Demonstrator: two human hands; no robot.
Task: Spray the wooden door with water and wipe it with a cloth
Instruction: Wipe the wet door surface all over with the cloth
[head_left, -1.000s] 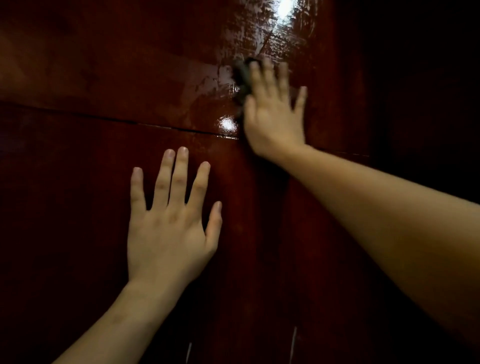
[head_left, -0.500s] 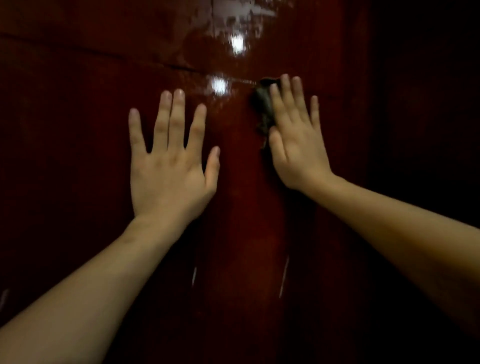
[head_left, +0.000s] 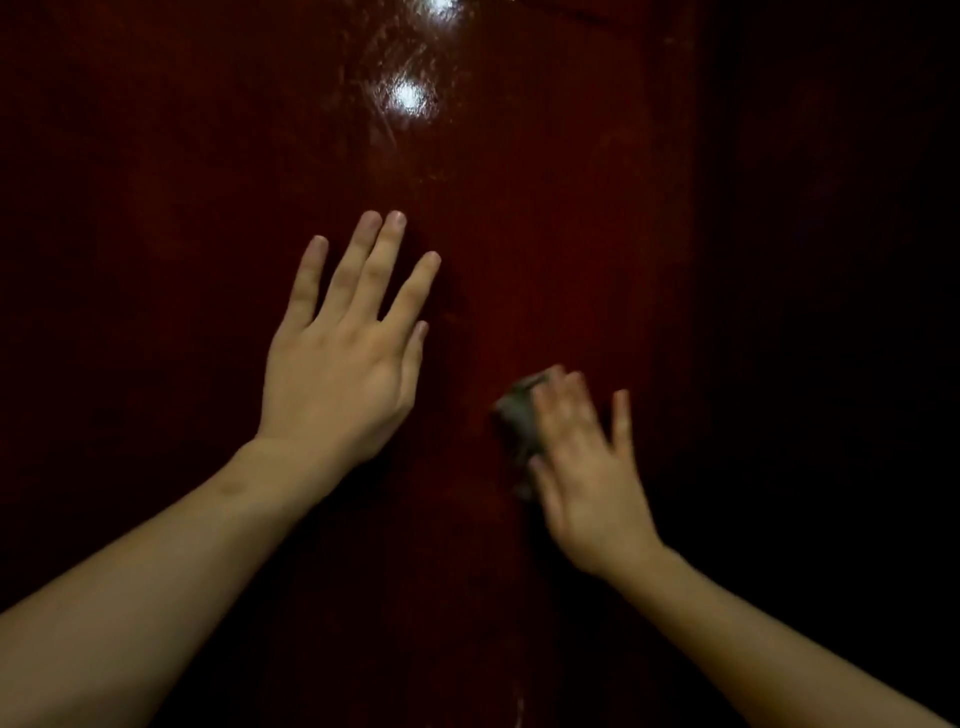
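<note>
The door (head_left: 545, 234) fills most of the view. Its surface is dark red-brown, glossy wood, and it stands upright directly in front of the person. The upper middle area shows wet streaks. To the right of the door's edge the view is unlit, and nothing there can be identified.

The left forearm (head_left: 130, 597) enters from the lower left corner. The right forearm (head_left: 779, 639) enters from the lower right corner. Both are bare and reach toward the door.

The left hand (head_left: 337, 374) lies flat against the door, left of centre. It is released: the fingers are straight and spread, point up and slightly right, and hold nothing. The thumb lies close beside the index finger.

The right hand (head_left: 587, 483) is lower and to the right, well apart from the left hand. It is also released, not clenched: the fingers are extended and press the cloth against the door. The fingers are blurred, so the exact position of each fingertip cannot be told.

The cloth (head_left: 517, 421) is a small, dark grey, crumpled wad. It sits between the right palm and the door surface. Only its left part shows, past the index finger and thumb; the hand covers the remainder.

A bright light reflection (head_left: 410, 98) sits on the wet area, above both hands. A second, fainter glare touches the top edge of the view.
</note>
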